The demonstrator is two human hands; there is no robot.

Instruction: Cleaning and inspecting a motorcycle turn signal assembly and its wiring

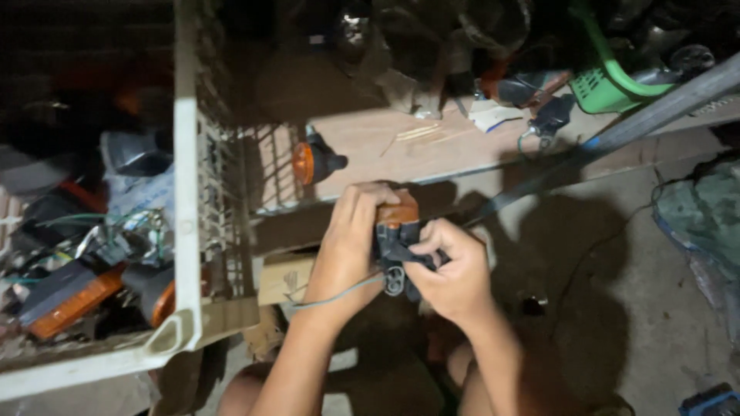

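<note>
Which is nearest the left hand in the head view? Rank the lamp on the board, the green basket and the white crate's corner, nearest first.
From the left hand:
1. Lamp on the board, just above it.
2. White crate's corner, lower left.
3. Green basket, far upper right.

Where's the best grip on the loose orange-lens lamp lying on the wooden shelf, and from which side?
Probably the black housing of the orange-lens lamp, which tapers to the right, away from the lens. Come from the right or from above: the white crate crowds its left, lens side, while the wooden shelf to its right is open. Both the left hand and the right hand hold another lamp unit.
</note>
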